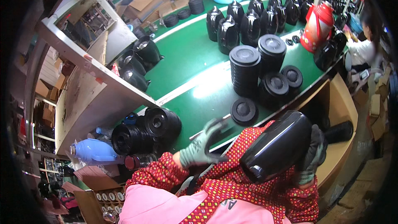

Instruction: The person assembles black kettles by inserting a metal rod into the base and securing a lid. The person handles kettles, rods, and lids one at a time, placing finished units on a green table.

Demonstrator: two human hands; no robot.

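Note:
A glossy black vacuum-flask shell lies tilted across the front of my body, its narrower end toward the lower left. My right hand, in a grey-green glove with dark coating, is wrapped around its right end. Somewhat blurred, my gloved left hand is raised at the bench's near edge, fingers and thumb apart with nothing between them. Just beyond it, a short stack of black round bases rests on the green bench. Taller stacks of black discs stand farther back.
Rows of black flask shells fill the far side of the green conveyor. A red flask stands at right, near a seated co-worker. An open carton is beside my right arm. At left are a blue flask and black rings.

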